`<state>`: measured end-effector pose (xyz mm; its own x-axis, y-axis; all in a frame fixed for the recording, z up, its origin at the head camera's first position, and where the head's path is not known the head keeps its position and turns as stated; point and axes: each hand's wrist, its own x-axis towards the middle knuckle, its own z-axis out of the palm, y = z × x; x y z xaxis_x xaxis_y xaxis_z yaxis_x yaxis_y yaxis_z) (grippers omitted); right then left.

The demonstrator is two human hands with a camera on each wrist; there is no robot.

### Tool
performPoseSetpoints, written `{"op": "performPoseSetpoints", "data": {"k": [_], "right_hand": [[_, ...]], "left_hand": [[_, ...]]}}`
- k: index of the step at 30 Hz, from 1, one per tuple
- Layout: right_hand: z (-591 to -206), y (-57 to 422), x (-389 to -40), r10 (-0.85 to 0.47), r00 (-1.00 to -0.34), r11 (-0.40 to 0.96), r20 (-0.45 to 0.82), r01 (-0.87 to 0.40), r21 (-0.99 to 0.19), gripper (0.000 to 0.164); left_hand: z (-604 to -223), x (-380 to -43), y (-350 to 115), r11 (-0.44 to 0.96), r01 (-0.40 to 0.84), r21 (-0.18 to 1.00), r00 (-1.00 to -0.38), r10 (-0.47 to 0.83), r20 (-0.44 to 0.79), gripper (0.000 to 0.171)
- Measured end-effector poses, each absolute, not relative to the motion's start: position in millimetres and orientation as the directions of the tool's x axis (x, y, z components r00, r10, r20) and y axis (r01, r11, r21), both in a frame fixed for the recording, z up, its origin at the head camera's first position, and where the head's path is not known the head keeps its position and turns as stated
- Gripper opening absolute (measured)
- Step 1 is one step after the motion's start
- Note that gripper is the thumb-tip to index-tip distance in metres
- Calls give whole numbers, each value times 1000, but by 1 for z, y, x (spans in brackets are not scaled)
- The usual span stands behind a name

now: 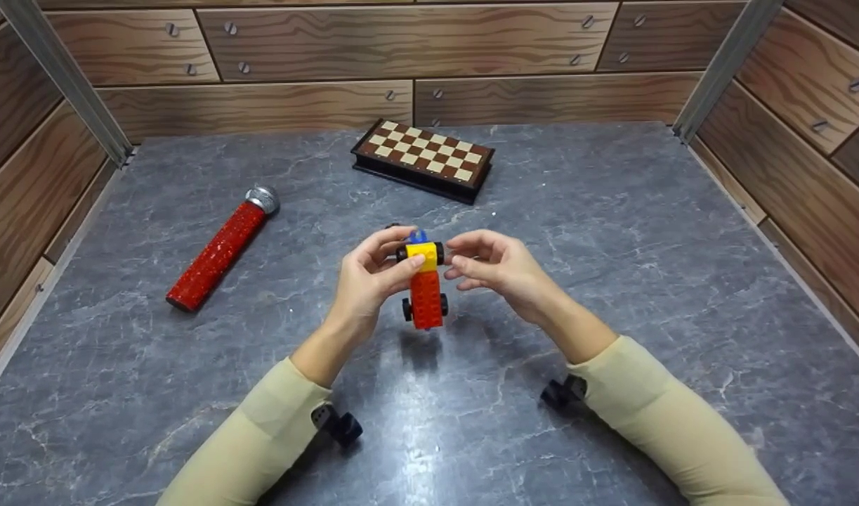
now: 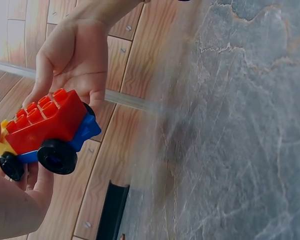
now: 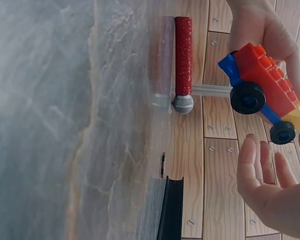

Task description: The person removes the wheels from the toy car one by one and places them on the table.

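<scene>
Toy car (image 1: 425,284) held in the air above mid-bench (image 1: 612,232), between both hands. Built of bricks: red block on a blue base, yellow brick at the far end, black wheels on the sides.

Left hand (image 1: 370,275) grips the car at its yellow end, thumb across the yellow brick, fingers curled behind. Right hand (image 1: 490,266) sits just beside the same end, fingers loosely bent toward the far-end wheel. The right wrist view shows that palm open with a gap to the car; it grips nothing that I can see.

Progress, as a judgement: the car looks assembled, with bricks stacked and wheels on at both ends. No loose bricks in sight. What is left seems small, perhaps seating or checking the wheel at the yellow end.

Orientation: long axis runs away from the person, near vertical in the head view. Red end points toward the person and hangs free; yellow end points toward the chessboard (image 1: 423,156).

Red microphone (image 1: 220,249) lies well left, untouched.
</scene>
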<state>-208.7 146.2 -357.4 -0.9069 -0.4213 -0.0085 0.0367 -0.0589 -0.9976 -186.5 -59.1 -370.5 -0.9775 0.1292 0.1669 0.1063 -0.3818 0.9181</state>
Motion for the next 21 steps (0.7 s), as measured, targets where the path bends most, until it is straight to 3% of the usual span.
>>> {"op": "performPoseSetpoints", "data": {"k": [12, 21], "right_hand": [[-357, 142, -210, -434, -901, -97, 18, 26, -995, 39], [-360, 137, -209, -409, -912, -113, 35, 12, -994, 30]], "left_hand": [[-373, -187, -57, -383, 88, 919, -972, 169, 164, 40], [-375, -188, -57, -380, 63, 923, -974, 177, 139, 42]]}}
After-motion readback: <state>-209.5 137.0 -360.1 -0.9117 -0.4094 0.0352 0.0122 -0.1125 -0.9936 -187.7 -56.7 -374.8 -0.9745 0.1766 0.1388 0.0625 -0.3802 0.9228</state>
